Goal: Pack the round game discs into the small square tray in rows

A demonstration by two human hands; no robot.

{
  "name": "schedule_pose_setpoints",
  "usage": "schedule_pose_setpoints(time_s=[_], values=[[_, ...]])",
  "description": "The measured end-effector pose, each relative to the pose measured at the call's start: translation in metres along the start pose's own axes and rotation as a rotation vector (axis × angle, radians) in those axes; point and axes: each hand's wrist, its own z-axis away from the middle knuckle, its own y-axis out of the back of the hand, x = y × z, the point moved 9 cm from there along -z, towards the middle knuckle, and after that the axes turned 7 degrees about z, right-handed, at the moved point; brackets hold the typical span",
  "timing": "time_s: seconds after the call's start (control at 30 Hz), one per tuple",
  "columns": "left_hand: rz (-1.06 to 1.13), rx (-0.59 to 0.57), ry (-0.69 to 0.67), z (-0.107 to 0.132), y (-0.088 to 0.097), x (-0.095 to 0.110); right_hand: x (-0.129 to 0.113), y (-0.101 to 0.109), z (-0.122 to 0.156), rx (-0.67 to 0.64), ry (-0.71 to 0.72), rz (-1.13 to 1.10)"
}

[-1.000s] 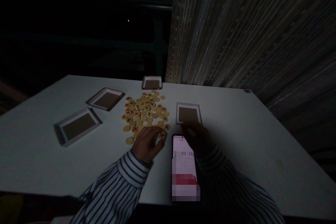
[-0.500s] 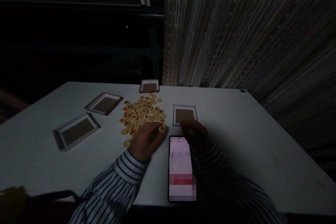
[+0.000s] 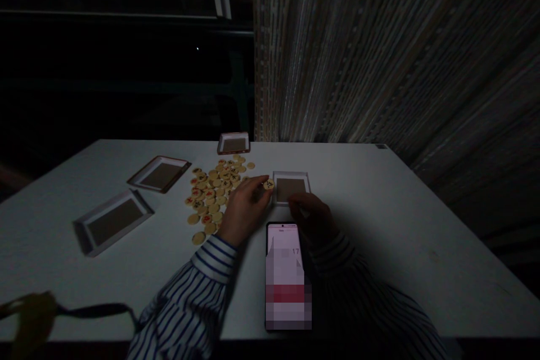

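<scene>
Between the thumb and fingers of my left hand is a round xiangqi piece with a dark character on its face. It is held up at the left edge of a shallow box with a brown bottom. My right hand is at the near right corner of that box, its fingers curled together; whether anything is in them is too dark to make out. To the left lies a spread of pale round xiangqi pieces, some with red and some with black characters, part of it hidden behind my left hand.
A lit phone lies on the white table, below my hands. Two shallow boxes stand at the left and a smaller box at the back. A strap hangs at the front left edge. Behind is a string curtain.
My left hand has moved right and away from me, carrying the piece from the pile's edge to the box. My right hand stays nearly in place. The view has shifted slightly.
</scene>
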Motion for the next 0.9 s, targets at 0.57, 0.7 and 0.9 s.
schedule_pose_setpoints(time_s=[0.57, 0.7, 0.9], values=[[0.09, 0.089, 0.022, -0.031, -0.032, -0.007, 0.017, 0.014, -0.003, 0.047, -0.072, 0.038], [0.043, 0.06, -0.023, -0.021, -0.042, -0.016, 0.032, 0.019, -0.004, 0.052, -0.158, -0.004], [0.006, 0.039, -0.118, -0.016, -0.046, -0.013, 0.056, 0.011, -0.019, -0.048, -0.334, -0.177]])
